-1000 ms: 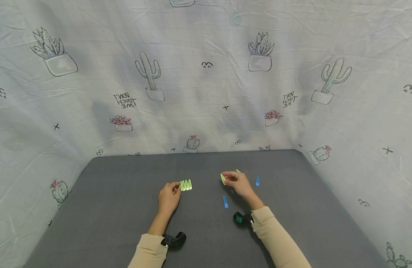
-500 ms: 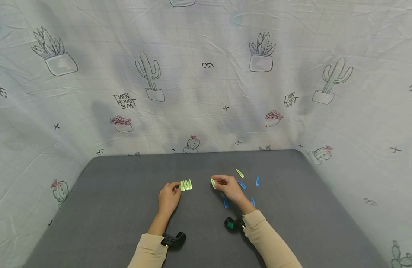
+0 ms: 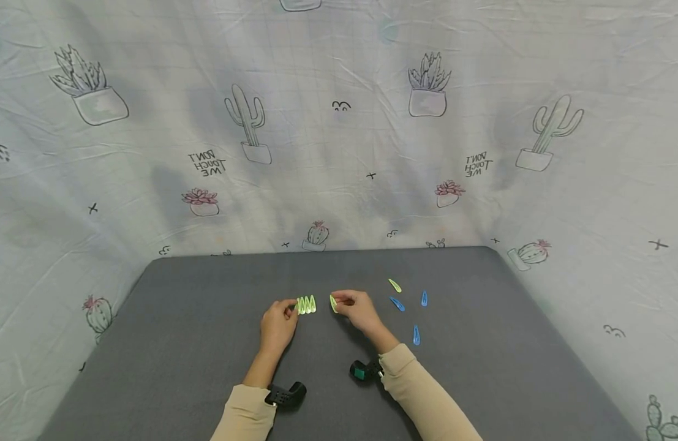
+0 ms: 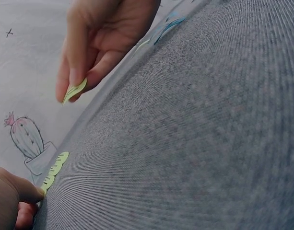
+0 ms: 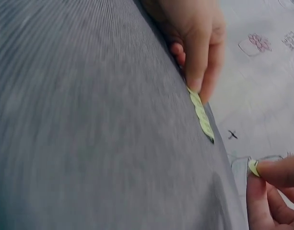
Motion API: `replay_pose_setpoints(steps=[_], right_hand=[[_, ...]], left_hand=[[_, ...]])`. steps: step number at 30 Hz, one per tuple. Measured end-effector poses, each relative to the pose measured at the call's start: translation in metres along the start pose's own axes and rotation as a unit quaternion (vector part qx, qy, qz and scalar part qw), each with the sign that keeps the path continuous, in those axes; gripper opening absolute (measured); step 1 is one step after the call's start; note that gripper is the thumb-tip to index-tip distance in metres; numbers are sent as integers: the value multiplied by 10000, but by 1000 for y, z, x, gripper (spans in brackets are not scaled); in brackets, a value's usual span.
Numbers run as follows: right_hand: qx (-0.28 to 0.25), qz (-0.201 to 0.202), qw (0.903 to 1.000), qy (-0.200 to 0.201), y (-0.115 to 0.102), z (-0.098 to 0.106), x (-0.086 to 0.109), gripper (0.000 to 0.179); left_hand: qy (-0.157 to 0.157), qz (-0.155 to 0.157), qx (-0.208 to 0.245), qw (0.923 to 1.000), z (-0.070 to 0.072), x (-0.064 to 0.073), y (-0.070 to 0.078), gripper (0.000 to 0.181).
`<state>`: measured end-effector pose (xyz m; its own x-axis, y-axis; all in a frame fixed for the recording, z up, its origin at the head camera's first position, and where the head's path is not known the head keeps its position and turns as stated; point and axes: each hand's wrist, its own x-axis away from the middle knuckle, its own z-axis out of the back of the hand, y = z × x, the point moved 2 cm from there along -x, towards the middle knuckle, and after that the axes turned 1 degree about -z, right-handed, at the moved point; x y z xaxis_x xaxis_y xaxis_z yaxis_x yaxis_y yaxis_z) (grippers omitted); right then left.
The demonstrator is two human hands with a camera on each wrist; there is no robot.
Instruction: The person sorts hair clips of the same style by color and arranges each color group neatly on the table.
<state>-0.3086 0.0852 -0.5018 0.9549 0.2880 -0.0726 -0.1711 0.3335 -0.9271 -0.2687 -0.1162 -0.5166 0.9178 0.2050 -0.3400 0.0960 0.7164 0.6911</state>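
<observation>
Lime-yellow teardrop hair clips (image 3: 307, 304) and blue teardrop hair clips (image 3: 424, 300); grey, finely ribbed cloth-topped bench (image 3: 206, 343); white fabric backdrop (image 3: 316, 147) printed with dark-outlined cacti (image 3: 248, 122) and pinkish-red succulents (image 3: 199, 196); plain beige cloth sleeves (image 3: 427, 392).

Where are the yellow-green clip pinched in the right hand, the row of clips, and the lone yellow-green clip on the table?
Pinched clip (image 4: 76, 89): left wrist view, middle of its exposed part.
Clip row (image 3: 307, 305): head view, mid-row.
Lone clip (image 3: 395, 285): head view, mid-length.

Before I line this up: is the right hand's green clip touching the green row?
Apart. The head view shows grey tabletop between the held clip and the green row.
</observation>
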Motion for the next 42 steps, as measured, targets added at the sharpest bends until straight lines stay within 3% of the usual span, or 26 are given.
replay_pose_setpoints(steps=[13, 23, 42], right_hand=[[401, -165, 9979, 476, -7, -31, -11, 28], [716, -275, 9955, 553, -4, -43, -20, 26], [2113, -75, 9742, 791, -21, -52, -26, 25]], left_hand=[[-1, -15, -38, 10000, -1, -1, -2, 18], [81, -70, -34, 9999, -2, -2, -1, 16], [259, -190, 34, 9995, -4, -4, -8, 16]])
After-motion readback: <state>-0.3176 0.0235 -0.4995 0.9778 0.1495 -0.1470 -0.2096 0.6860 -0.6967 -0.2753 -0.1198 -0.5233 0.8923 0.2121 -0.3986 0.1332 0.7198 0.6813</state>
